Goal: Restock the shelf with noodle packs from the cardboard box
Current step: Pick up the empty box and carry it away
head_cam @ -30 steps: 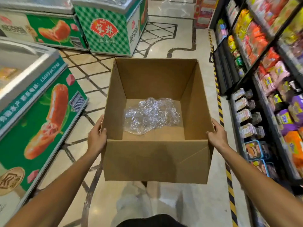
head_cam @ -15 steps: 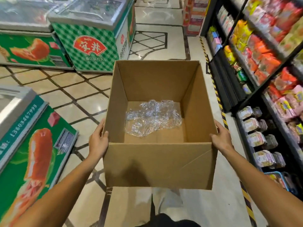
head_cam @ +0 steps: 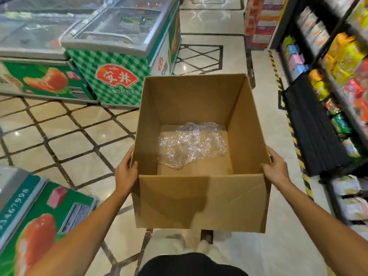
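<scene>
I hold the cardboard box [head_cam: 201, 202] at centre frame, lifted clear of the floor. My left hand [head_cam: 125, 174] presses flat against the left wall, thumb hooked over the rim. My right hand [head_cam: 275, 170] presses the right wall the same way, fingers spread along the outside. Both clamp the box between the palms.

Contents: no noodle packs visible inside. Only a crumpled sheet of clear plastic wrap [head_cam: 191, 145] lies on the box bottom, toward the far side.

Judgement on progress: the box looks emptied, so the unloading part appears done, or nearly so. The shelf [head_cam: 338, 92] runs down the right edge of the frame and carries many coloured packs; blur keeps me from telling which are noodles. Lower tiers at right look filled. I cannot tell whether any gap is left to fill. What probably remains: dispose of the box and wrap.

Surroundings: green chest freezer [head_cam: 117, 56] with sliding glass lid at upper left, a second freezer [head_cam: 35, 212] at lower left. Stacked red cartons [head_cam: 260, 22] at top, right of centre. Yellow-black hazard tape [head_cam: 294, 136] on the floor along the shelf base.

Obstacles: the aisle between freezers and shelf is open ahead; the box hides the floor directly ahead of my feet.
</scene>
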Available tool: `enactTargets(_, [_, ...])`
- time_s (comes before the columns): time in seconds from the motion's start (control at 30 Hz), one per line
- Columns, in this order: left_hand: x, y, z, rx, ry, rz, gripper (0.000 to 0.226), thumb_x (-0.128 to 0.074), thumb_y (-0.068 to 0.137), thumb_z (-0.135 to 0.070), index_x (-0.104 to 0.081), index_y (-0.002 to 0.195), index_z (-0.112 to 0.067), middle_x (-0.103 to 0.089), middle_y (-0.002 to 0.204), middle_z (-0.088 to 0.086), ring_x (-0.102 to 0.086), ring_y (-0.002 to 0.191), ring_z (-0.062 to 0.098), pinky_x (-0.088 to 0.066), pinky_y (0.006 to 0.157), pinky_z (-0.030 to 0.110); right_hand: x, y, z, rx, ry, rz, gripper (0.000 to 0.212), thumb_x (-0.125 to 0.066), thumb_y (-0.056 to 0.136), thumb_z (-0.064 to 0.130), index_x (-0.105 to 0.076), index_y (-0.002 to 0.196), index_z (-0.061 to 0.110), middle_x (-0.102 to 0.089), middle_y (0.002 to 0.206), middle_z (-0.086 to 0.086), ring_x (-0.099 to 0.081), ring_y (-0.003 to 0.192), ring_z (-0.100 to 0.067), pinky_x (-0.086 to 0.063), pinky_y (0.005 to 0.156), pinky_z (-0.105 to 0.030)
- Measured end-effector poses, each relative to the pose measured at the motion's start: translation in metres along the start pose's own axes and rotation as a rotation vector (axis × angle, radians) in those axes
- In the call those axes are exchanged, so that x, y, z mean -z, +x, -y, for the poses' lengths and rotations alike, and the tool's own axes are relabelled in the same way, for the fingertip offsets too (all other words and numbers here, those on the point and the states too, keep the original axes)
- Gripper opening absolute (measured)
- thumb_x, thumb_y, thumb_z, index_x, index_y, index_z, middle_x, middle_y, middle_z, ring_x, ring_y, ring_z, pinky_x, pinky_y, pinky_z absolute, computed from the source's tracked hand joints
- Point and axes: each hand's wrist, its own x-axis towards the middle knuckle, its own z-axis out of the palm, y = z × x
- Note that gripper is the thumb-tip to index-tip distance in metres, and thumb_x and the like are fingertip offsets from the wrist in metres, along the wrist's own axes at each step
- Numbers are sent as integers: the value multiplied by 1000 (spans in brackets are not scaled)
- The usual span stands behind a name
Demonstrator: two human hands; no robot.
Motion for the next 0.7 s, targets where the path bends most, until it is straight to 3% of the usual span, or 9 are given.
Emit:
enactTargets(0.3, [-66, 261, -2, 60, -43, 2, 54, -51, 101, -8, -42, 148, -32, -49, 150, 1, -45, 138, 24, -39, 112, 43, -84, 204, 98, -25, 9, -40, 54, -57, 100, 10, -43, 149, 28, -54, 145, -6, -54, 128, -37, -47, 102, -55])
enactTargets(0.7, [-140, 568, -33, 53, -40, 146, 55, -54, 99, -7, -43, 148, -30, -49, 149, -4, -46, 137, 19, -40, 113, 43, -150, 438, 219, -136, -6, -101, 54, -58, 99, 11, -43, 148, 27, -53, 146, -8, -54, 127, -40, -47, 100, -59])
